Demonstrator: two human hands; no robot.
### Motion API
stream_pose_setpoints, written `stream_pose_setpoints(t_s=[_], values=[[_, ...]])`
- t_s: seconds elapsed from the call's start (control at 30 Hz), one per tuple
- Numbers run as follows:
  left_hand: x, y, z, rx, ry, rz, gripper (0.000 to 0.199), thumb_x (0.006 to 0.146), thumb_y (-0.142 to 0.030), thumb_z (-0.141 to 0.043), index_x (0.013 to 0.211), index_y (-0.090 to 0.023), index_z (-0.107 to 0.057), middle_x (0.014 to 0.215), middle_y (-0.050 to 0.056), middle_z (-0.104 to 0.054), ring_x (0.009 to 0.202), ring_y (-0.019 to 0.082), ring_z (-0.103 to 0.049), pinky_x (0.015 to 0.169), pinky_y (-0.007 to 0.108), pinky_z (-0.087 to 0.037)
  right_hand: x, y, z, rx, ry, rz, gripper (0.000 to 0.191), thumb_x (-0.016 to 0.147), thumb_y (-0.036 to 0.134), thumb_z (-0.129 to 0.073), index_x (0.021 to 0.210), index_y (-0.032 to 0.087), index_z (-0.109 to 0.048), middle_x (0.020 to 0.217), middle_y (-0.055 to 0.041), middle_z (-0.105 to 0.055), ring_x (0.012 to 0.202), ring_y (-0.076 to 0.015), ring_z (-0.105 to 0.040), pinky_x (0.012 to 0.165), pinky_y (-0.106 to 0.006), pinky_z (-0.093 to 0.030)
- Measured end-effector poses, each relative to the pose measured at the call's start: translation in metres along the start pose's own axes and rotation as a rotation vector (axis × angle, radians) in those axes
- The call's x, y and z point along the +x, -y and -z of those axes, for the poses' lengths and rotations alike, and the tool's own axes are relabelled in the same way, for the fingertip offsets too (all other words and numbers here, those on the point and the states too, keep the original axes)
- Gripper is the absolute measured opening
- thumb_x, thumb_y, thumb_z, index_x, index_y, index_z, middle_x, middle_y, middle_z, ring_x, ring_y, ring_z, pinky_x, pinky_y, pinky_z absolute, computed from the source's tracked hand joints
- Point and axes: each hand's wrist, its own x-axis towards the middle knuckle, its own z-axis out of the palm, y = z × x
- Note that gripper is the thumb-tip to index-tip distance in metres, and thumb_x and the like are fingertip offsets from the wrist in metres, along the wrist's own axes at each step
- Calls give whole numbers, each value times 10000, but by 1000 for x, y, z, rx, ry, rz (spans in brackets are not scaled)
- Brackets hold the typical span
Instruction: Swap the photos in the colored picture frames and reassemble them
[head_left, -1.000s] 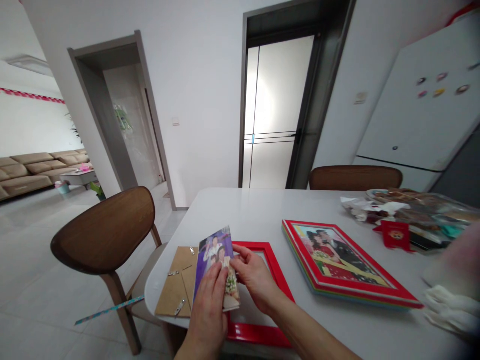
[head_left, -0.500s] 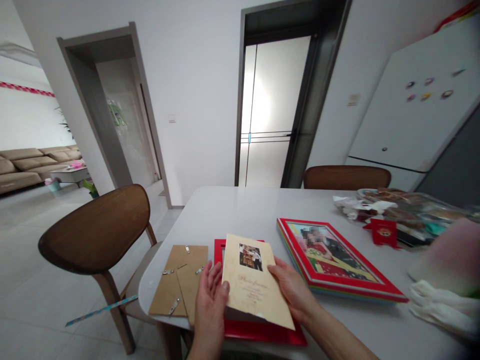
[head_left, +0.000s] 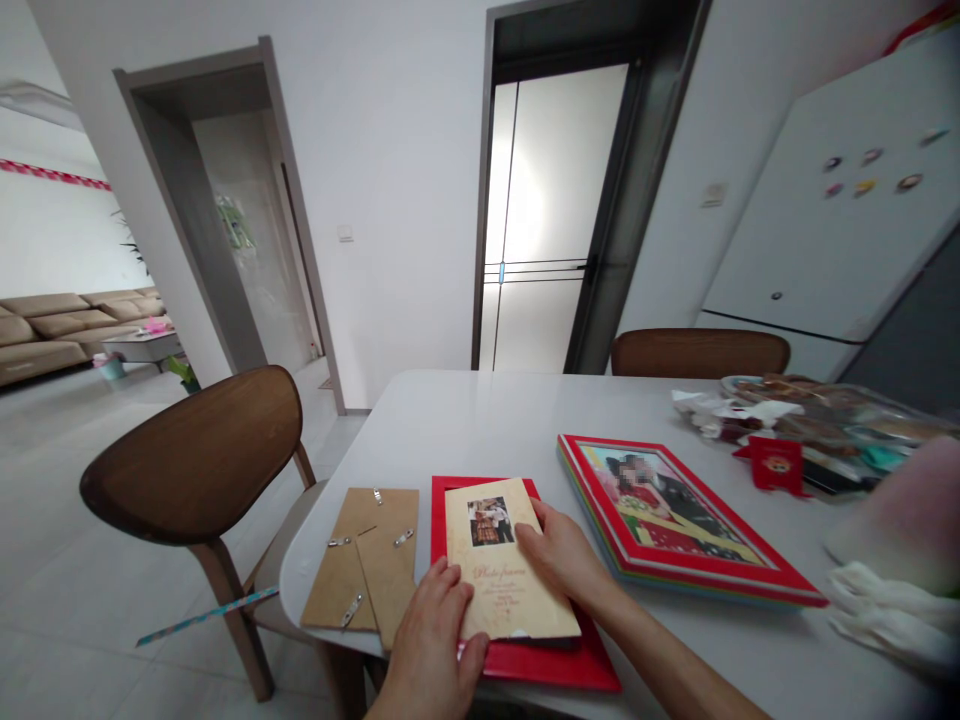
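Note:
A cream paper insert [head_left: 491, 570] with a small printed picture and lettering lies over a red picture frame [head_left: 555, 672] on the table. My left hand [head_left: 435, 635] grips the insert's lower left edge, fingers on top and thumb at the bottom edge. From the other side, my right hand [head_left: 566, 560] is closed on its right edge with the thumb across the front; some fingertips are hidden. The insert sits slightly askew within the frame's border. Beside my left hand are two brown backing boards [head_left: 341, 560] with metal clips, one overlapping the other.
Right of my hands lies a stack of picture frames [head_left: 630, 560], a red one with a photo on top. Farther right are a red packet [head_left: 776, 465], plastic-wrapped items and a white cloth [head_left: 874, 610]. A wooden chair [head_left: 202, 450] stands at the left table edge.
The insert has come down from a raised tilt to lie nearly flat over the red frame. My left hand's spread fingers have closed onto its edge.

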Motion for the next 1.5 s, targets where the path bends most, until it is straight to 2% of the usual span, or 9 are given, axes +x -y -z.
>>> stream_pose_setpoints(t_s=[0.17,0.33,0.5,0.6,0.73,0.83,0.97,1.17,1.5], values=[[-4,5,2,98,32,-51,428,703,-219,-493,1117,-111,-502,1238,160,-448,1166,273,-371,947,450,-339,-1,-9,6,-261,-46,-26,290,704,264,-453,939,129,-556,854,-124,-588,790,-236,-538,700,-322,-364],[-23,39,41,222,65,-17,597,651,-269,-572,1205,-118,-409,1301,166,-355,1203,295,-298,966,490,-277,-13,5,1,-348,-14,73,367,752,272,-431,1088,138,-487,986,-120,-533,829,-196,-523,711,-284,-372],[-38,86,73,463,50,191,651,568,-168,-607,1192,-117,-427,1302,163,-357,1201,312,-295,972,506,-247,-44,59,-41,-278,139,452,323,746,314,-459,1041,201,-523,972,-77,-544,919,-208,-470,841,-344,-323],[-42,106,73,503,-2,160,573,572,-89,-566,1139,-92,-482,1258,168,-422,1159,271,-382,966,410,-315,-57,84,-72,-358,225,541,439,631,470,-554,965,184,-551,889,-94,-553,868,-267,-462,804,-443,-325],[-44,121,75,486,-108,41,499,562,-87,-606,1056,-135,-553,1164,147,-525,1071,271,-482,903,396,-400,-62,95,-84,-311,270,538,396,591,358,-596,945,187,-547,930,-93,-514,850,-244,-455,751,-393,-372],[-42,110,83,407,-218,-107,435,607,-232,-654,1029,-174,-564,1101,129,-573,1001,268,-536,830,392,-464,-63,94,-65,-161,233,502,375,650,289,-538,1019,228,-520,1010,-76,-468,904,-212,-443,791,-355,-372],[-25,61,80,320,-290,-215,441,652,-311,-637,1058,-171,-535,1127,138,-549,1035,263,-507,842,403,-455,-68,74,-21,-108,177,472,412,661,260,-516,1071,219,-510,1139,-94,-396,1050,-226,-383,906,-364,-315],[4,-2,34,220,-27,-176,427,613,-244,-682,1008,-142,-556,1139,142,-540,1050,251,-492,872,374,-441,-78,8,24,-195,128,330,364,689,302,-478,1028,194,-557,1141,-121,-442,1059,-251,-421,896,-394,-354],[17,-10,10,255,179,-80,239,721,-225,-572,949,-155,-587,1155,118,-541,1122,272,-425,919,476,-354,-71,-38,12,-332,13,437,375,678,282,-495,1043,223,-559,1145,-105,-472,1057,-255,-423,886,-432,-342]])
